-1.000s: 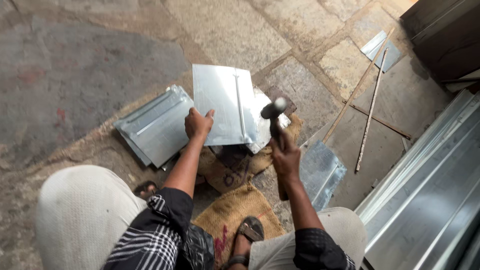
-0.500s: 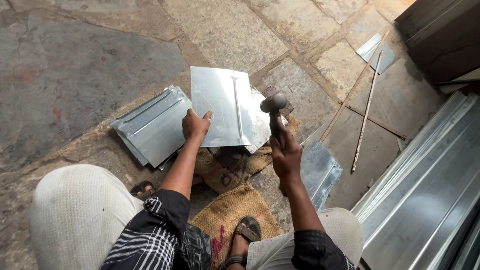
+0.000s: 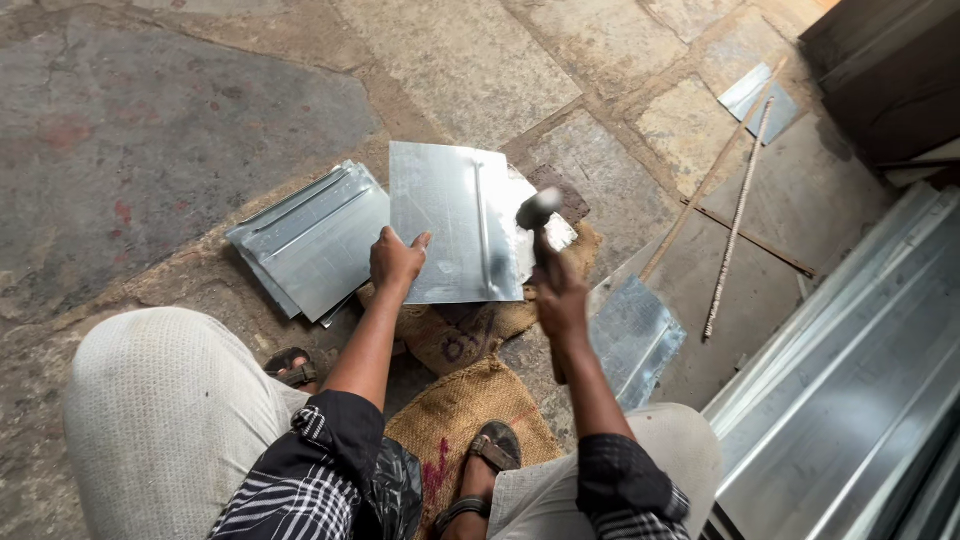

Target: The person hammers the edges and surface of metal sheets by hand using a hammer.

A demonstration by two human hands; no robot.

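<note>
A square galvanised metal sheet (image 3: 450, 220) with a raised fold line lies on burlap sacking on the stone floor. My left hand (image 3: 396, 262) presses on its near left corner, fingers spread on the metal. My right hand (image 3: 558, 292) grips the handle of a hammer (image 3: 537, 213), whose grey head hangs just above the sheet's right edge, beside the fold.
A stack of folded metal sheets (image 3: 310, 240) lies left of the work. Another sheet (image 3: 632, 335) lies by my right knee. Long metal channels (image 3: 850, 380) fill the right side. A thin rod (image 3: 735, 220) and small sheets (image 3: 758, 98) lie beyond. Burlap (image 3: 470, 410) sits between my sandalled feet.
The hammer head has dropped from a raised position down towards the sheet's right edge. My left hand stays on the sheet's near corner.
</note>
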